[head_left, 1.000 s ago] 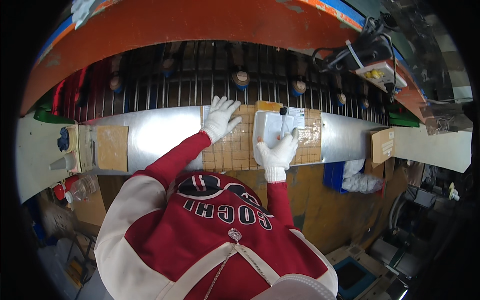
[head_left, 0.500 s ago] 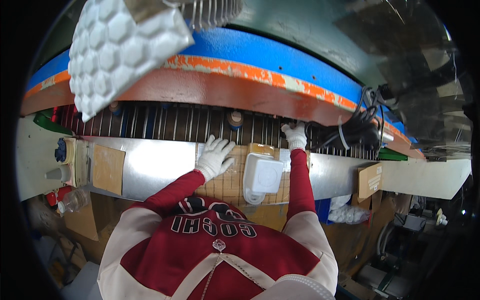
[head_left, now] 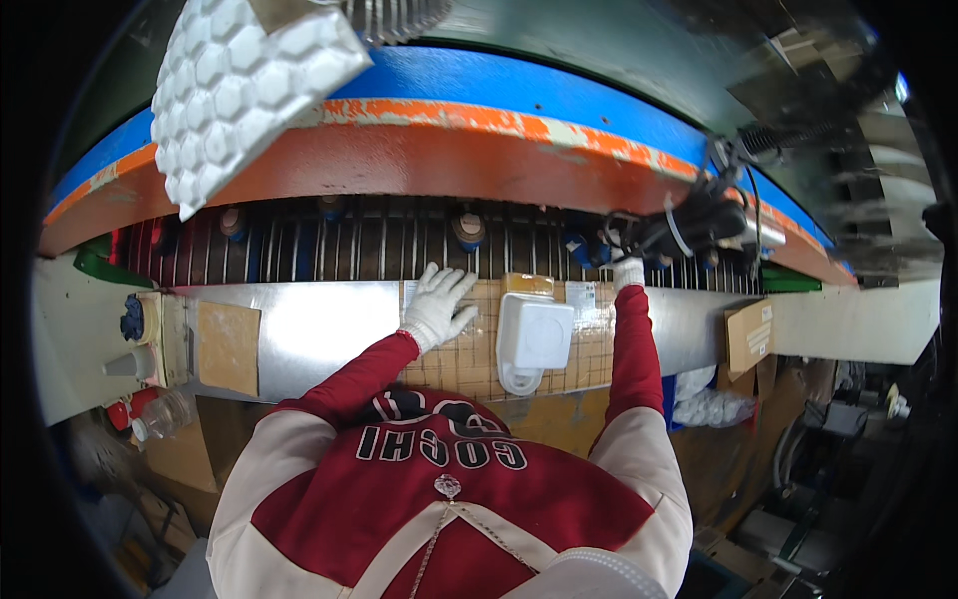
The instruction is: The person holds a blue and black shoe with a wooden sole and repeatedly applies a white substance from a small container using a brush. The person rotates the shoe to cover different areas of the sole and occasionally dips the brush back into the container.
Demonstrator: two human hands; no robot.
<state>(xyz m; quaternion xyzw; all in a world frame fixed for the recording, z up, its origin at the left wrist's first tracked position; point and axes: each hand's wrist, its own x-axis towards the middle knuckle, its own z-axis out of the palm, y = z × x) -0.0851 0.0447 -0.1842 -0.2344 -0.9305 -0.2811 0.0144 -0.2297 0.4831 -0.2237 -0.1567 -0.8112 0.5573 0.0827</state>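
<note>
My left hand [head_left: 439, 307], in a white knit glove, lies palm down with fingers spread at the far edge of a cardboard sheet [head_left: 461, 364] on the metal bench. Nothing is in it. My right hand [head_left: 628, 271], also gloved, reaches to the slatted conveyor [head_left: 389, 245]. A black cable bundle [head_left: 689, 228] hides most of its fingers, so its grip does not show. Just left of it a small blue cylindrical piece [head_left: 577, 250] leans on the slats. Another round-topped blue piece [head_left: 468, 230] stands beyond my left hand. Between my arms sits a white plastic container [head_left: 537, 334].
An orange and blue beam [head_left: 479, 140] spans above the conveyor. From it hangs a white hexagon-patterned sheet [head_left: 235, 95]. A cardboard piece [head_left: 229, 347] lies on the left bench, and a small carton [head_left: 748, 334] stands at right. A clear bottle [head_left: 163, 414] is at lower left.
My right hand has moved right, behind the cables. The leaning blue piece now shows beside it. My left hand stays on the cardboard; the whole view has shifted slightly.
</note>
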